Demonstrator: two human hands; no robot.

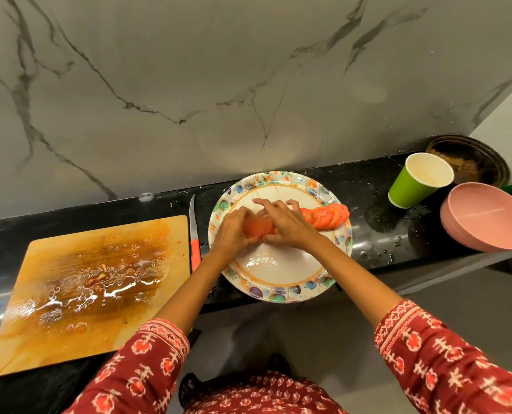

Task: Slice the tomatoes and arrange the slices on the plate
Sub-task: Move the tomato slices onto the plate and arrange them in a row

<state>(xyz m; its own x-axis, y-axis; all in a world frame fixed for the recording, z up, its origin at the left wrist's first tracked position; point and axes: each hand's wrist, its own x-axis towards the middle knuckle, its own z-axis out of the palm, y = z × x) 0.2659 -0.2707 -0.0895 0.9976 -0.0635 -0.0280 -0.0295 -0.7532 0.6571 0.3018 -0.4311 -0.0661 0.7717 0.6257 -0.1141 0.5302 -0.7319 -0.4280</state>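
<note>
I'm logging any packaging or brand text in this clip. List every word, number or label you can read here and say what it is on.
None: no readable text shows in this view.
The plate carries only a coloured floral and balloon-like pattern, no lettering.
The green cup, pink bowl, knife and cutting board show no print.

Pink bowl (487, 218) cut by the right edge; knife (194, 234) handle partly behind left forearm.
</note>
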